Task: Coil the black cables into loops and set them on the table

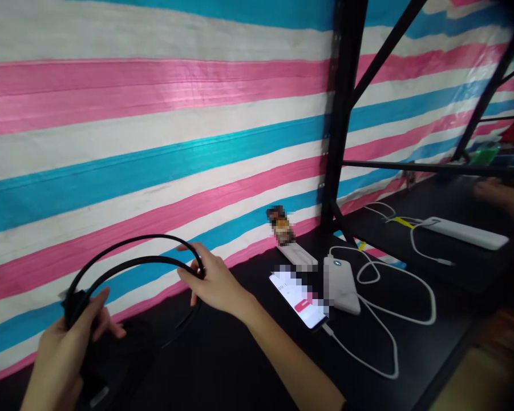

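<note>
Evidently the step in hand is handling a black cable, bent into a loose loop and held up off the desk, to the left of the lit phone. The left hand, farthest left of the phone, is closed around the bunched side of the loop, where the strands run together; the right hand, nearer the phone, grips the strands at the loop's other side between thumb and fingers. The next move seems to call for both hands acting together, since a cable this springy would probably open out if one side were let go. Below the left hand lies something dark, too dim to make out. The desk is black, and a white cord leads from the phone's near end; just right of the phone lies a white power bank, partly pixelated, and behind it a pale block. Farther right of the phone, a long white bar rests on another dark surface, with a co-worker's blurred hand beyond. Behind the phone hangs a pink, blue and white striped sheet, and a black metal post rises in front of it.
</note>
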Demonstrator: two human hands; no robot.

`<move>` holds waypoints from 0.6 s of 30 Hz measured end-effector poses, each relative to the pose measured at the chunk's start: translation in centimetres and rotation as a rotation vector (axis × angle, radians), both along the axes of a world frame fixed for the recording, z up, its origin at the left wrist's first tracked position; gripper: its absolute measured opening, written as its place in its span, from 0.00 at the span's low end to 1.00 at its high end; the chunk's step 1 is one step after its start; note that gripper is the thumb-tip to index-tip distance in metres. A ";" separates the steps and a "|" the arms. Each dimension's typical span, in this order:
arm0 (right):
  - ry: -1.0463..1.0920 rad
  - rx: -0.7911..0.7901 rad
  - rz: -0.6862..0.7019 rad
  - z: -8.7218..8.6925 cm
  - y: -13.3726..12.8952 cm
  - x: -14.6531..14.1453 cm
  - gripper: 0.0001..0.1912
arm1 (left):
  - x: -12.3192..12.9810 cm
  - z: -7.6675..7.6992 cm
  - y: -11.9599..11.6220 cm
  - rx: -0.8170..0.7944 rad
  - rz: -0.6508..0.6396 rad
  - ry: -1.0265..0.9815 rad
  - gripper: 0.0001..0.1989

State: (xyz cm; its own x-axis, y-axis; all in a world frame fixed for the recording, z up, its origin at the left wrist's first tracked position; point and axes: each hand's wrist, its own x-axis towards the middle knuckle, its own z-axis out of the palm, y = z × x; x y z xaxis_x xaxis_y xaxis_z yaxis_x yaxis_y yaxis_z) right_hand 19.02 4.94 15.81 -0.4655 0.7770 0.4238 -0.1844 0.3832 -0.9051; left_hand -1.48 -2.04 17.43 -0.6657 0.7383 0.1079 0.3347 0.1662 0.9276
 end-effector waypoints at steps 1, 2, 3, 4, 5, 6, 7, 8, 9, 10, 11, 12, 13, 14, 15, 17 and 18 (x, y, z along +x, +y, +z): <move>-0.022 0.001 -0.003 0.0 -0.3 -0.3 0.17 | -0.2 0.0 -0.1 -0.054 0.020 0.046 0.27; -0.039 0.000 -0.018 -0.1 -0.5 -0.5 0.15 | -0.2 0.0 -0.2 -0.111 0.036 0.081 0.27; -0.052 -0.001 -0.048 -0.1 -0.6 -0.7 0.13 | -0.1 0.0 -0.3 -0.152 0.050 0.118 0.27; -0.062 0.004 -0.085 -0.1 -0.6 -0.8 0.12 | 0.2 0.0 -0.4 -0.159 0.048 0.164 0.26; -0.072 0.016 -0.119 -0.1 -0.5 -0.8 0.11 | 0.7 0.0 -0.4 -0.133 0.032 0.184 0.25; -0.082 0.028 -0.143 0.0 -0.4 -0.8 0.11 | 1.3 0.0 -0.4 -0.079 -0.010 0.173 0.25; -0.087 0.033 -0.157 0.0 -0.2 -0.7 0.11 | 2.0 0.0 -0.5 0.002 -0.075 0.129 0.24; -0.086 0.031 -0.167 0.0 0.1 -0.6 0.10 | 2.6 0.0 -0.4 0.093 -0.155 0.062 0.24; -0.079 0.021 -0.173 0.0 0.3 -0.4 0.09 | 3.3 0.0 -0.4 0.174 -0.229 -0.011 0.23; -0.070 0.006 -0.181 0.0 0.6 -0.3 0.08 | 3.8 -0.1 -0.3 0.237 -0.288 -0.070 0.22; -0.060 -0.009 -0.193 -0.1 0.8 -0.1 0.08 | 4.2 -0.2 -0.2 0.276 -0.332 -0.103 0.22; -0.060 -0.017 -0.208 -0.1 1.1 0.0 0.09 | 4.3 -0.2 0.0 0.285 -0.362 -0.110 0.22; -0.073 -0.013 -0.215 -0.2 1.3 0.1 0.11 | 4.3 -0.3 0.1 0.281 -0.375 -0.097 0.21; -0.106 0.006 -0.213 -0.2 1.5 0.3 0.12 | 4.2 -0.4 0.3 0.269 -0.374 -0.076 0.20; -0.154 0.037 -0.195 -0.3 1.6 0.4 0.13 | 3.9 -0.4 0.4 0.261 -0.362 -0.059 0.18; -0.236 0.103 -0.151 -0.3 1.7 0.4 0.12 | 3.1 -0.5 0.6 0.276 -0.296 -0.058 0.15; -0.257 0.136 -0.141 -0.2 1.7 0.4 0.10 | 2.7 -0.5 0.7 0.295 -0.255 -0.074 0.16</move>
